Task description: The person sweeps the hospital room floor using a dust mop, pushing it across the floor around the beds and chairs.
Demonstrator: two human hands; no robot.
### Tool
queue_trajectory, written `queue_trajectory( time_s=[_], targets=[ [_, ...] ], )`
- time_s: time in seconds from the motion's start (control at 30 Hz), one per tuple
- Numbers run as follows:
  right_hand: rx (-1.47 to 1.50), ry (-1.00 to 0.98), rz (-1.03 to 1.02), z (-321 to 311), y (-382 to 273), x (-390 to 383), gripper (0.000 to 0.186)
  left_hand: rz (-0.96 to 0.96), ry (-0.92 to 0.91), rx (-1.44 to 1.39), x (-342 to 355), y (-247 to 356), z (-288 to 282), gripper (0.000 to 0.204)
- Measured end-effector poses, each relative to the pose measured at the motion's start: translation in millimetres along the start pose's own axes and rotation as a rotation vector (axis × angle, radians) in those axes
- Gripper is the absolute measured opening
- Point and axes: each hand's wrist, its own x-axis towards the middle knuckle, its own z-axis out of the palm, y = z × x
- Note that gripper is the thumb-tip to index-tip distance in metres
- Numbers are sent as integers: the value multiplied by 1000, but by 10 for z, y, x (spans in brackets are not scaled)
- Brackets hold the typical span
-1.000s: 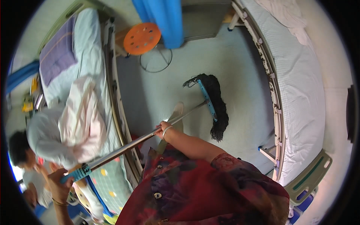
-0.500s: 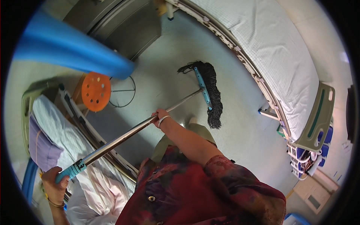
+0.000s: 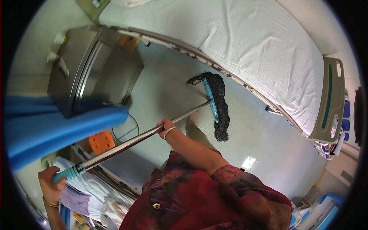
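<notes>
A long steel mop pole (image 3: 115, 150) runs diagonally from lower left to the middle of the view. My left hand (image 3: 50, 182) is closed on its teal grip at the top end. Farther down the pole my right hand (image 3: 165, 128), with a white band at the wrist, is closed round the steel. The pole joins a teal holder with a wide, dark, stringy mop head (image 3: 221, 107) lying on the floor (image 3: 249, 122) beside my right foot (image 3: 194, 119). The mop head is near the side rail of the white-sheeted bed.
A bed (image 3: 253, 50) spans the upper right, with a green end board (image 3: 327, 101). At left stand a steel cabinet (image 3: 74, 73), a blue curtain (image 3: 46, 134) and an orange stool (image 3: 101, 142). Another bed with a purple pillow (image 3: 74, 199) is at lower left.
My view has swung round, so the cabinet and right-hand bed now fill more of the top. Both hands keep their hold on the pole. The person seen earlier at left is out of view.
</notes>
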Motion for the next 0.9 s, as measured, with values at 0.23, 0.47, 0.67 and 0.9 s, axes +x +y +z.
queue_trajectory(
  time_s=[0.23, 0.47, 0.67, 0.9],
  targets=[
    [168, -207, -120, 290, -982, -130, 9, 259, -2, 130, 1294, 620, -189, 52],
    [278, -300, -320, 493, -1526, -325, 12, 416, 11, 8, 1973, 1016, -328, 36],
    [433, -298, -473, 367, -1779, -821, 16, 781, 9, 137, 2166, 1722, -708, 31],
    [602, 78, -727, -82, -2089, -750, 16, 1022, -329, 187, 2064, 2535, -320, 27]
  ],
)
